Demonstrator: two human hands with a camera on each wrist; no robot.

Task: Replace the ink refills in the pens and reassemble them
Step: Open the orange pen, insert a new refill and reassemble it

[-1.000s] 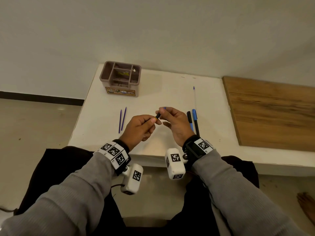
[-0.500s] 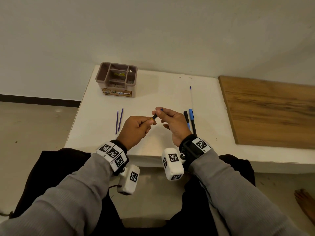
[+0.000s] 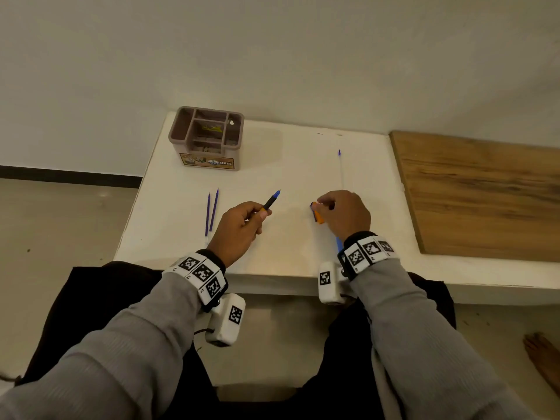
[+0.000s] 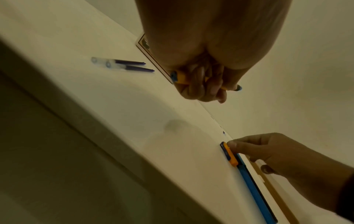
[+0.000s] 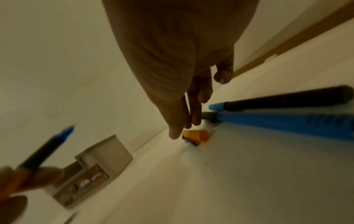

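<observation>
My left hand [image 3: 257, 213] grips an orange pen [image 3: 269, 204] with a black grip and blue tip, pointing up and to the right above the white table [image 3: 288, 165]. The left wrist view shows its orange barrel [image 4: 179, 76] inside my curled fingers [image 4: 206, 91]. My right hand [image 3: 324, 207] is down on the table, its fingertips [image 5: 176, 133] touching an orange pen cap [image 3: 316, 213] [image 5: 195, 135] that lies flat. Two purple refills [image 3: 212, 213] lie to the left of my left hand. A clear refill [image 3: 341, 168] lies beyond my right hand.
A blue pen [image 5: 287, 122] and a black pen with a blue end [image 5: 287, 98] lie on the table under my right wrist. A brown organiser box [image 3: 207, 137] stands at the back left. A wooden board [image 3: 485, 195] covers the table's right side.
My hands have come apart. The right hand let go of the pen tip and dropped to the table at the orange cap. The left hand keeps the pen.
</observation>
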